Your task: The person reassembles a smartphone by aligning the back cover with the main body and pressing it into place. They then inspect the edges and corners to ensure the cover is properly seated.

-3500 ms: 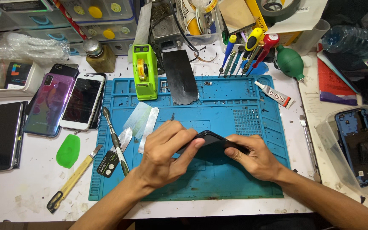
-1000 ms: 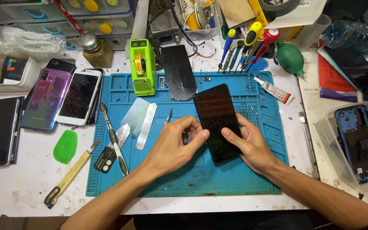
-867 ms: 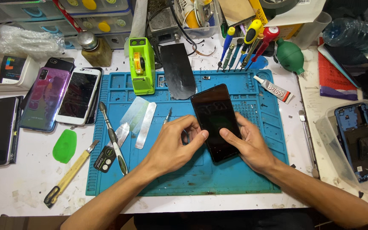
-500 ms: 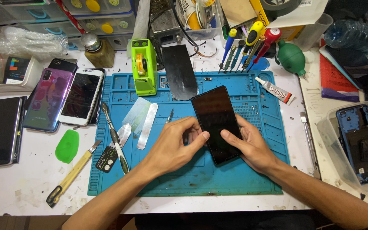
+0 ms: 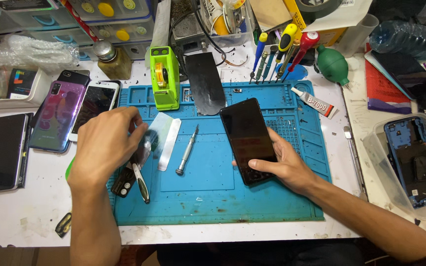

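The right hand rests palm-down on the blue silicone work mat, fingers clamped around the black glass-fronted smartphone. The left hand hovers knuckles-up over the mat's left edge, fingers curled together on a small clear plastic film.

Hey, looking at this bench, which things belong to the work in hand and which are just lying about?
In hand:
- black phone, held by the right hand
- clear plastic strips and black-handled tool, at the left hand
- blue mat

Lying about:
- silver screwdriver
- green tape dispenser
- glue tube
- purple phone
- green blower bulb
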